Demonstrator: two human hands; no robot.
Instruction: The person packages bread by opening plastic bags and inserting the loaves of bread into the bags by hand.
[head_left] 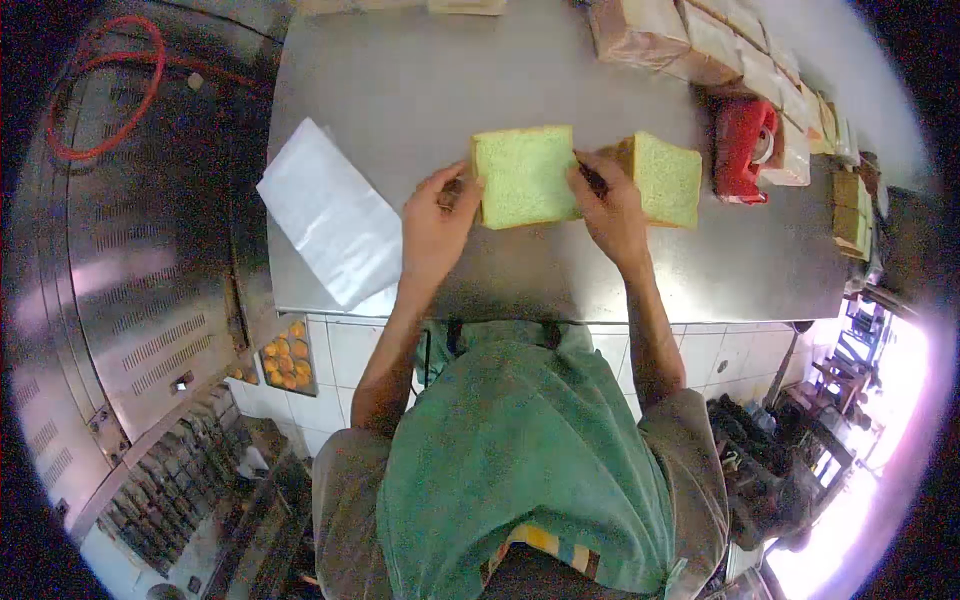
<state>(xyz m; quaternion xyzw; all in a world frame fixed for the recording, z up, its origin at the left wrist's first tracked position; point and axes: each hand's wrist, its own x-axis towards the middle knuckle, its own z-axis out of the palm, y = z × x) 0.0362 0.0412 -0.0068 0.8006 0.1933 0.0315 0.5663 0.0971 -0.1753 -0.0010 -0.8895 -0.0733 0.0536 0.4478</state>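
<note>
Between my two hands is a block of green bread [526, 178] with a thin brown crust, its cut face turned up toward me. My left hand [440, 220] grips its left edge, thumb on the near side and fingers curled behind. On the right edge, my right hand [612, 205] holds it the same way. Just beyond my right hand stands a second piece of green bread [668, 180], its cut face also showing. A stack of white plastic bags [332, 215] lies on the steel table to the left of my left hand.
A red tape dispenser [742, 150] stands right of the bread. Wrapped loaves [640, 32] line the back right of the steel table [400, 80]. Left is a metal cabinet [150, 260] with a red hose [158, 75]. Below the table sits a tray of round golden pastries [288, 358].
</note>
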